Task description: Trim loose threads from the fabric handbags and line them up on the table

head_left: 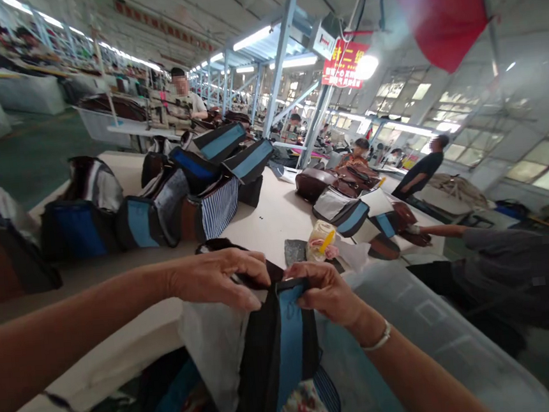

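Observation:
A dark bag piece [293,339] with a light-blue stripe hangs between my hands at the table's near edge. My right hand [327,291] pinches its top edge at the blue stripe. My left hand [227,277] curls over the top of the same piece, thumb and fingers closed on its dark edge. Pale lining [214,346] shows on the left side of the piece. Part of the top edge is hidden under my left fingers. On my right wrist sits a light bracelet [379,338].
Several similar bag pieces [141,221] stand along the white table [275,212]. A translucent plastic bin [423,321] lies at the right. Beyond it a co-worker's arm [443,231] reaches to brown bags [403,217]. A jar with a yellow tool [326,241] stands ahead.

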The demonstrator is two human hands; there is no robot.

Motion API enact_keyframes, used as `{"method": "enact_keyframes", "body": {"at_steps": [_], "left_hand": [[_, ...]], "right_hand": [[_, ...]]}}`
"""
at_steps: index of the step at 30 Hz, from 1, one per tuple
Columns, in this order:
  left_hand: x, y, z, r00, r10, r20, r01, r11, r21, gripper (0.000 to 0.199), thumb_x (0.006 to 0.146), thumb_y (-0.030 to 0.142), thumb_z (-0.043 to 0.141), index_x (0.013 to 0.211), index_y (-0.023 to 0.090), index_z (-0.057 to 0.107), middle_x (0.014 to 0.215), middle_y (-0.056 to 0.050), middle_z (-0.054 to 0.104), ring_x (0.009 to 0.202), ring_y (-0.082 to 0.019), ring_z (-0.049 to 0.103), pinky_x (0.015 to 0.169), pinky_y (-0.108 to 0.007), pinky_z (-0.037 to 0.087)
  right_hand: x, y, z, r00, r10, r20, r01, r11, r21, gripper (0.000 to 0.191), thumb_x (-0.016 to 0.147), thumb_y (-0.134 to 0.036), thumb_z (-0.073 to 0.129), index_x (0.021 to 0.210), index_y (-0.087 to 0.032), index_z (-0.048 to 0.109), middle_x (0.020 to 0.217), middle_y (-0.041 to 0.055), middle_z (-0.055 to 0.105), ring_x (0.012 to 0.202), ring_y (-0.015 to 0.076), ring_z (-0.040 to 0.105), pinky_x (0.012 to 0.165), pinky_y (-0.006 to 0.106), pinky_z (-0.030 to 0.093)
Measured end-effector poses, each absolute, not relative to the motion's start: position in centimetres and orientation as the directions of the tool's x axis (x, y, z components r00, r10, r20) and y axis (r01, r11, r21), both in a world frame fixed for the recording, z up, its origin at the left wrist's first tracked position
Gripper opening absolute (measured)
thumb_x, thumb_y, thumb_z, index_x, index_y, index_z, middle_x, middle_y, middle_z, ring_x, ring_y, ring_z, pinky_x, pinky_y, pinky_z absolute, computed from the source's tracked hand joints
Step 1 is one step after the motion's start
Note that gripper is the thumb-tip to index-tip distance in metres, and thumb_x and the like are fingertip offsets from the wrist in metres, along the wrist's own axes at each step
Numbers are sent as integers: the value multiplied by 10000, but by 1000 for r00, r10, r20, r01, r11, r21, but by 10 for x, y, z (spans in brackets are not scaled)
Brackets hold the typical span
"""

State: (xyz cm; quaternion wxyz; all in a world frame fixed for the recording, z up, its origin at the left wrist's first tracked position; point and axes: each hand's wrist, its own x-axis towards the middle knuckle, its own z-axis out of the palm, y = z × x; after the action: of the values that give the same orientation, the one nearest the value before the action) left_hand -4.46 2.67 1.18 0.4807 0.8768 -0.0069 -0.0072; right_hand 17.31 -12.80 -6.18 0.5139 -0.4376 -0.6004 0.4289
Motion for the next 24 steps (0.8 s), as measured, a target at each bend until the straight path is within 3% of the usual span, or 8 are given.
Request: {"method": "enact_keyframes", "body": {"at_steps": [2,4,11,15,18,21,24], "left_hand": [[-46,13,5,997,-6,-82,74,-372,925,329,849,453,749,995,163,696,893,-1,617,804,-153,562,725,-225,451],[-45,1,-5,990,-13,-138,127,-312,942,379,842,502,771,984,157,704,828,5,616,749,-142,539,669,-220,425],[-33,-13,2,976,35,-216,211,-415,885,347,839,510,752,903,169,757,795,-10,640,754,-164,561,662,-243,401],[-18,-11,14,979,56,-198,203,-398,894,322,835,485,739,893,169,763,779,0,621,745,-157,542,647,-243,380],[-10,-13,13,975,3,-222,210,-341,916,360,832,505,740,896,150,749,749,8,590,690,-139,499,599,-240,349],[-3,-17,6,975,-34,-220,199,-306,931,334,844,475,712,886,144,728,744,11,575,680,-134,477,592,-242,339],[5,-20,3,974,-30,-224,204,-303,931,273,830,422,694,850,150,698,712,24,538,658,-128,452,576,-243,317]], "right_hand": [[168,-142,-63,-84,975,204,-11,204,-979,241,715,-298,822,797,-161,642,861,48,620,765,153,528,659,258,425],[164,-154,-61,-88,981,174,-90,166,-982,228,700,-256,850,798,-154,673,892,63,646,822,167,562,710,265,455],[171,-178,-43,-115,993,-34,-160,-53,-986,229,709,-179,846,845,-134,667,872,26,600,713,97,507,598,189,391],[184,-176,-36,-57,996,-71,-205,-81,-975,259,687,-178,822,873,-141,645,796,-7,581,611,69,439,550,180,354],[195,-178,-27,-96,993,-67,-91,-76,-993,292,700,-241,821,897,-144,628,841,14,589,704,109,487,602,208,391],[199,-186,-12,-121,993,-4,141,14,-990,336,776,-331,794,1001,-141,631,956,56,609,878,170,533,746,271,449],[194,-189,5,-119,988,96,372,134,-918,356,859,-396,746,1075,-143,620,1004,71,609,918,185,533,829,313,457]]}}
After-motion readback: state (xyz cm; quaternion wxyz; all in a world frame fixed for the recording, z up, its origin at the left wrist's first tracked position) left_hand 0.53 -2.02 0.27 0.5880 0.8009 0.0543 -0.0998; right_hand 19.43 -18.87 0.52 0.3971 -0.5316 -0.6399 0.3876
